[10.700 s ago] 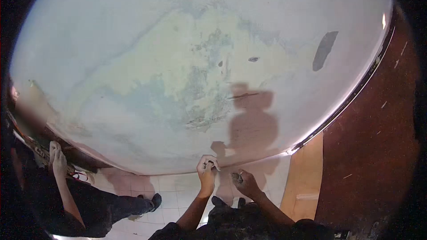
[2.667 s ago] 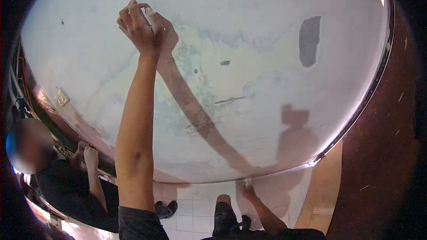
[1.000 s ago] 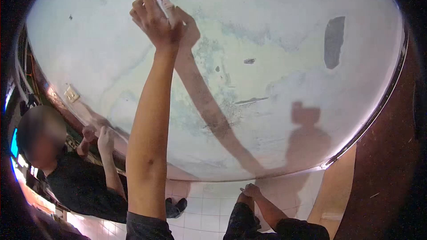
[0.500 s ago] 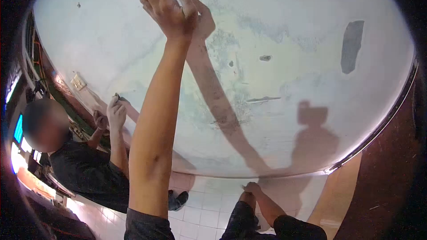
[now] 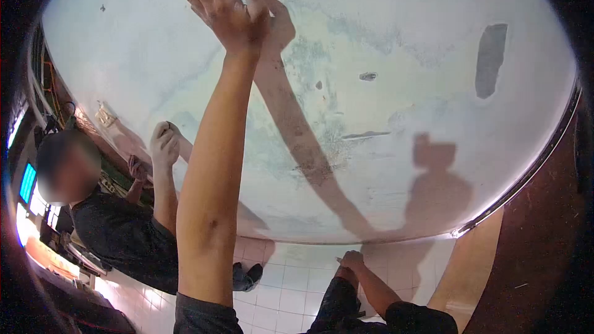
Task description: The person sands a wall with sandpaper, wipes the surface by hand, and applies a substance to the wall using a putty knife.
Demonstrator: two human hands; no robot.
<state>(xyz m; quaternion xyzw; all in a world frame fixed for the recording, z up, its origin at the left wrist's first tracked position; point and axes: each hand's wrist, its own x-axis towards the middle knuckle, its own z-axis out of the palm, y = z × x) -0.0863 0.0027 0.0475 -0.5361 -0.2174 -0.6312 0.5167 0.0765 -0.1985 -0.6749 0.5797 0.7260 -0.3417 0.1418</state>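
My left hand (image 5: 230, 9) is raised at the top against a large pale curved panel (image 5: 297, 210). Its fingers are curled, with a pale patch between fingers and thumb; what it holds cannot be made out. Low in the view, my right hand (image 5: 352, 261) is closed beside my dark-clad leg (image 5: 337, 294), with a small light tip at its fingers that is too small to name. The panel bears a greenish area (image 5: 396, 96), a dark grey patch (image 5: 492, 60), a small grey spot (image 5: 368, 77) and a narrow grey mark (image 5: 366, 135).
A co-worker in a black shirt (image 5: 120, 235) is at the left, one hand (image 5: 164, 143) near the panel and the other (image 5: 137, 168) lower left. White floor tiles (image 5: 278, 278) lie below. A dark brown surface (image 5: 526, 253) is at right. Shadows fall across the panel.
My left hand has shifted slightly left and up in the view, along with small camera movement. The co-worker's nearer hand has changed pose slightly.
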